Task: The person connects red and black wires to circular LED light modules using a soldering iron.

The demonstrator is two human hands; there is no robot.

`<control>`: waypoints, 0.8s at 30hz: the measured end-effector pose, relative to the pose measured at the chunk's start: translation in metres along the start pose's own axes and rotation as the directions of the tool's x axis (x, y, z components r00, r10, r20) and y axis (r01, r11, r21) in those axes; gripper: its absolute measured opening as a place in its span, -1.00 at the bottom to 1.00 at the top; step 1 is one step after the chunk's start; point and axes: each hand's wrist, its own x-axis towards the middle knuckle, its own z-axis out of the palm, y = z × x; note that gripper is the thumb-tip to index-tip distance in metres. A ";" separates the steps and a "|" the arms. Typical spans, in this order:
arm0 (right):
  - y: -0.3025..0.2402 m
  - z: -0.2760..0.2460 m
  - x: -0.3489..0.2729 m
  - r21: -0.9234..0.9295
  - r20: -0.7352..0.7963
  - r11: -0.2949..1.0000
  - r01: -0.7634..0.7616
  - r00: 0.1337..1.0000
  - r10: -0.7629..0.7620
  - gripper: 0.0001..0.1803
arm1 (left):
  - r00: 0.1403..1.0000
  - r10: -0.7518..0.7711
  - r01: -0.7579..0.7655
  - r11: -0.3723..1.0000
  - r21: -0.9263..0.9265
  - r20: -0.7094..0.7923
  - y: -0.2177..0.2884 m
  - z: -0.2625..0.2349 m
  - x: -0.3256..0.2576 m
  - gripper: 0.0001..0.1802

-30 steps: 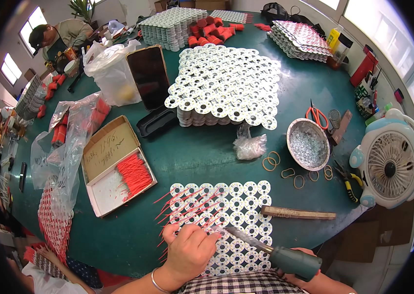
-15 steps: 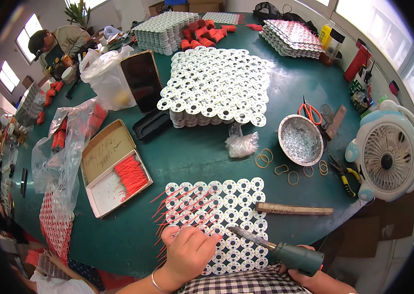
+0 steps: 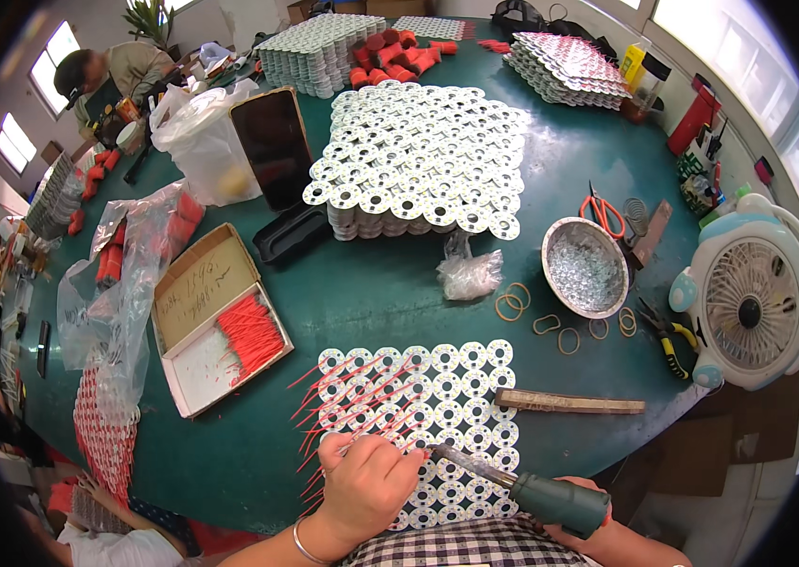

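Note:
A panel of white ring-shaped circuit boards (image 3: pixel 448 386) lies on the table in front of me. Thin red wires (image 3: pixel 347 402) slant across its left part, overhanging the left edge. My left hand (image 3: pixel 366 484) rests over the panel's lower left, thumb and forefinger pinched around what looks like a red wire, mostly hidden by the fingers. From the lower right, my right hand (image 3: pixel 590 531) grips the green handle of a soldering iron (image 3: pixel 558 501). The iron's dark tip reaches the panel right beside my left fingertips.
A wooden strip (image 3: pixel 569 403) touches the panel's right side. Farther back are a box of red wires (image 3: pixel 250 338), a metal bowl (image 3: pixel 584 266), pliers (image 3: pixel 669 338), a small fan (image 3: pixel 747 293) and a tall stack of panels (image 3: pixel 418 156). Another person (image 3: pixel 120 80) sits at the far left.
The soldering iron has shifted slightly left and down, its tip now closer to my left fingertips. My left hand keeps its pinch in nearly the same place.

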 end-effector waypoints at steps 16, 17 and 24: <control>0.051 -0.022 -0.016 -0.029 0.046 0.982 0.185 0.982 -0.183 -0.51 | 0.997 -0.014 0.010 0.999 -0.052 -0.074 0.005 -0.009 -0.004 -0.82; 0.051 -0.022 -0.020 -0.040 0.045 0.984 0.171 0.985 -0.169 -0.51 | 0.994 -0.022 0.015 0.998 -0.059 -0.110 0.009 -0.013 -0.003 -0.82; 0.031 0.004 -0.022 0.158 -0.069 0.985 0.065 0.996 -0.055 -0.54 | 0.999 -0.038 0.038 0.999 0.035 -0.018 0.009 -0.011 -0.021 -0.88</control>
